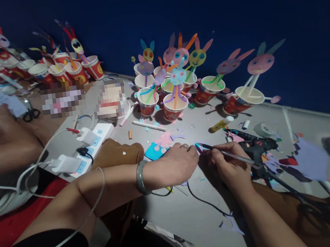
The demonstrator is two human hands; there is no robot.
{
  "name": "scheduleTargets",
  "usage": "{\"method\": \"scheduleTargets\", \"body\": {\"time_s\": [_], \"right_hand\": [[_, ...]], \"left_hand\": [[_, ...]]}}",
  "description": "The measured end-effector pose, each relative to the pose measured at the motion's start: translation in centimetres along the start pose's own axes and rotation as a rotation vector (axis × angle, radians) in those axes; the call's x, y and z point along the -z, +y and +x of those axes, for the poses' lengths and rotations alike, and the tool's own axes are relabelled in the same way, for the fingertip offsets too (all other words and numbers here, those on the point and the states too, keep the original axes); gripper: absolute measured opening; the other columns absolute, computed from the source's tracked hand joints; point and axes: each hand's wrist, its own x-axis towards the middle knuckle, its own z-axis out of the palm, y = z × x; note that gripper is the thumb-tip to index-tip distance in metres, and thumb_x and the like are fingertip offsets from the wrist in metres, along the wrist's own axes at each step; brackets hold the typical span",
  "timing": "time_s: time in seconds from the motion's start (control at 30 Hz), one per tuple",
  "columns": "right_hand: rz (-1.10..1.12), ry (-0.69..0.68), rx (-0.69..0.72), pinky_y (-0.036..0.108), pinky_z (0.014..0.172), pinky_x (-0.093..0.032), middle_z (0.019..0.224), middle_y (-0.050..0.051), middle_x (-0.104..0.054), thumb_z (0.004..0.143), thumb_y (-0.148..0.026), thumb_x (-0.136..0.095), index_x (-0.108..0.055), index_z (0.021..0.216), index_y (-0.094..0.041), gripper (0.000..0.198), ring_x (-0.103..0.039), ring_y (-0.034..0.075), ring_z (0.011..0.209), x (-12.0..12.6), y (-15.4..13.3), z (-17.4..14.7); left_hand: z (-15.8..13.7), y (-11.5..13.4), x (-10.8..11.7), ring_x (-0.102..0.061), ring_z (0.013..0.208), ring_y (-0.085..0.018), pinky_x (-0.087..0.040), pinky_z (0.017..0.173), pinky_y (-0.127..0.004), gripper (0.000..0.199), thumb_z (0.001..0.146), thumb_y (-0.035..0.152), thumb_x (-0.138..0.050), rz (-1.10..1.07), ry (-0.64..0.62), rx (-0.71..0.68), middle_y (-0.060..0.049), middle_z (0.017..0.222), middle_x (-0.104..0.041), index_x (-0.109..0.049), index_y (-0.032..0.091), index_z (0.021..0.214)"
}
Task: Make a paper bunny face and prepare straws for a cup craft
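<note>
My right hand [231,167] is closed around a pen [237,155] with a clear barrel and a dark tip, which points at a small blue piece [198,146] on the table. Close beside that piece, my left hand [179,163] rests low, its fingers bent and pressed together; what lies under the fingertips is hidden. A sheet of blue paper with round holes [154,151] lies just behind my left hand. Paper cups [176,111] carrying rabbit-faced paper figures [178,76] on coloured stems stand in a group beyond both hands.
To the right lie a glue stick [222,124], a black glue gun [257,148], a tape roll [265,129] and lilac paper [308,158]. A white power strip [94,143] with cables is at left. Another person's arm [18,148] rests near scissors [31,113]. Paper scraps dot the table.
</note>
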Motion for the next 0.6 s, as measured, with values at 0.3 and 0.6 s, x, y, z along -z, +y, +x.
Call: {"method": "scheduleTargets", "body": {"time_s": [0.3, 0.6], "right_hand": [[0.004, 0.040, -0.044, 0.032, 0.046, -0.050, 0.062, 0.000, -0.068, 0.082, -0.037, -0.067, -0.055, 0.085, -0.024, 0.017, -0.064, 0.020, 0.048, 0.0, -0.2, 0.1], [-0.057, 0.031, -0.014, 0.035, 0.051, -0.051, 0.061, 0.000, -0.065, 0.083, -0.038, -0.066, -0.057, 0.083, -0.025, 0.016, -0.063, 0.020, 0.050, 0.0, 0.1, -0.1]], "left_hand": [[0.0, 0.0, 0.9, -0.061, 0.098, -0.024, -0.042, 0.079, -0.036, 0.035, 0.095, 0.012, -0.044, -0.028, -0.066, 0.002, -0.018, 0.121, -0.062, -0.059, 0.005, 0.126], [0.0, 0.0, 0.9, -0.061, 0.096, -0.025, -0.042, 0.079, -0.037, 0.037, 0.093, 0.010, -0.042, -0.024, -0.071, 0.002, -0.019, 0.124, -0.062, -0.058, 0.006, 0.126]]}}
